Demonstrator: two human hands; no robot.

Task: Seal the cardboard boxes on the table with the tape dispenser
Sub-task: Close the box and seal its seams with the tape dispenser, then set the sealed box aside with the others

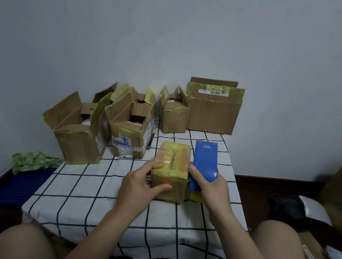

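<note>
Left hand [139,185] grips the small box [173,164], with the fingers curled round its left side and the thumb laid across its near face. Right hand [208,185] is closed round the near end of the blue tape dispenser [204,160], its thumb reaching over to the box's right top edge. That box sits mid-tabletop [100,185] on a white cloth with a black check. Its flaps are down and its top is wrapped in yellowish tape. The dispenser lies just beside the box's right side, running away from the person, with a bit of yellow roll showing under its near end.

Beyond the small box and to its left stands a big open box [77,140] with its flaps up. Nearer the middle is a second open box [130,138] bearing a printed label. Straight behind the small box is a little open box [174,117], and touching that one's right side is a tall box [212,114] against the wall. Well to the left of the small box, off the tabletop, lies something green and crumpled [32,160].
</note>
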